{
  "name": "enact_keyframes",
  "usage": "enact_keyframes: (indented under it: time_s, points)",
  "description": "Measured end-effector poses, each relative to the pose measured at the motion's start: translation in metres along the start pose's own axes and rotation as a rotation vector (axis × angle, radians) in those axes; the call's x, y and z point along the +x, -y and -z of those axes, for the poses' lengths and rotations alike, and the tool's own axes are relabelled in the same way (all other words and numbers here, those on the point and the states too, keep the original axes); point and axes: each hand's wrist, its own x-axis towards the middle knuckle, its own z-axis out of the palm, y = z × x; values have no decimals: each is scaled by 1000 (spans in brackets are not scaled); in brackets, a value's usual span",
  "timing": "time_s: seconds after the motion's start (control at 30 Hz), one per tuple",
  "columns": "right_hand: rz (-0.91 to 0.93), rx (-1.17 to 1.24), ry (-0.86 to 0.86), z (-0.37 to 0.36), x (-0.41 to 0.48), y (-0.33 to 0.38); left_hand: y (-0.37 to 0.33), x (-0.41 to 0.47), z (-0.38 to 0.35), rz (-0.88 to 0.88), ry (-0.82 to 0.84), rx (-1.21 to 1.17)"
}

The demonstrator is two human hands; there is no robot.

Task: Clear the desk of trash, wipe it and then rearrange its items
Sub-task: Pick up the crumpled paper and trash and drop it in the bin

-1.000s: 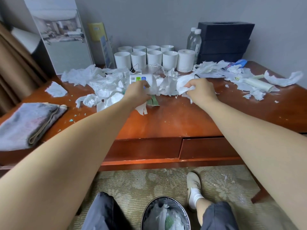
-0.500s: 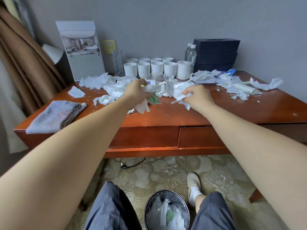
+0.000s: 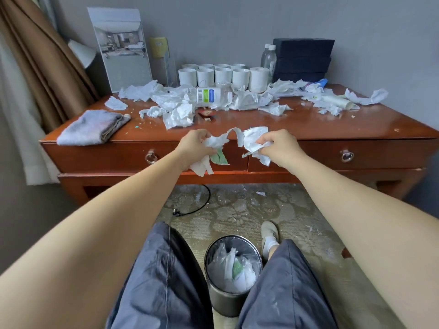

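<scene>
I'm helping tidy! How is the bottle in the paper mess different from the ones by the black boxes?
The labelled bottle lies on its side; the clear bottles stand upright. The labelled bottle looks white with a green-and-blue label; the clear bottles are see-through with white caps. Both sit on the desk.

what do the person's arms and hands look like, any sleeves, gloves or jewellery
The left hand and right hand are bare: no gloves, and no watch, bracelet or ring shows. The left arm and right arm are uncovered as far up as the view reaches, with no sleeve, marking or tattoo visible.
</scene>
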Motion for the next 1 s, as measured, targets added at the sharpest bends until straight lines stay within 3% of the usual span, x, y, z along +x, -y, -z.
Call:
enact_keyframes:
  time_s: [0.6, 1.0]
  points:
    - [-359, 48, 335, -173, -70, -156, 148, -26, -163, 303, 311, -1]
    - [-536, 53, 547, -265, -67, -230, 242, -7, -257, 533, 509, 8]
